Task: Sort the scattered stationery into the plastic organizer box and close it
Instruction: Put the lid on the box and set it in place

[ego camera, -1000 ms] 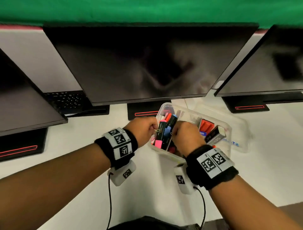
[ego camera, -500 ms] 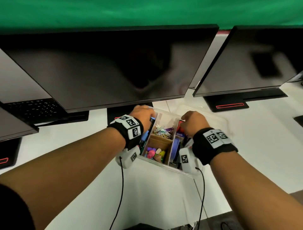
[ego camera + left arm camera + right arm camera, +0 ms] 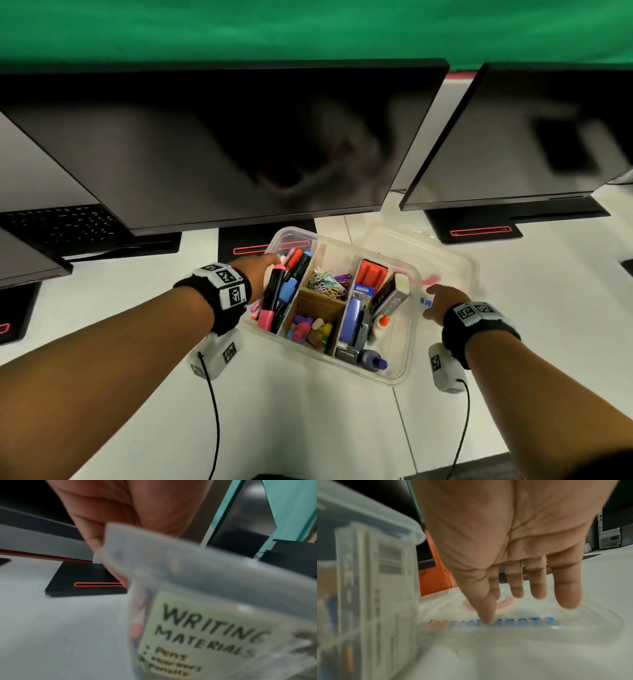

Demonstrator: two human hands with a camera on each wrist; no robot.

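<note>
The clear plastic organizer box [image 3: 400, 377] stands open on the white desk. Its left compartment holds markers [image 3: 284, 291]. Paper clips [image 3: 323, 284] and erasers [image 3: 308, 329] fill the middle; a stapler [image 3: 354, 318] and staple box [image 3: 390, 298] are on the right. The clear lid [image 3: 445, 260] lies flat just right of the box. My left hand [image 3: 262, 270] rests against the box's left rim [image 3: 188, 561], its fingers mostly hidden behind it. My right hand [image 3: 440, 301] hovers over the lid [image 3: 522, 628] with straight fingers [image 3: 566, 588], thumb tip touching it.
Two large dark monitors [image 3: 222, 144] [image 3: 548, 137] overhang the back of the desk, their black stands [image 3: 476, 226] right behind the box and lid. A keyboard [image 3: 61, 226] sits at the far left. Bare white desk [image 3: 308, 428] lies in front.
Both hands have come out of the box. The left moved to its left rim and the right swung right onto the lid. The head view has shifted, showing all compartments.
</note>
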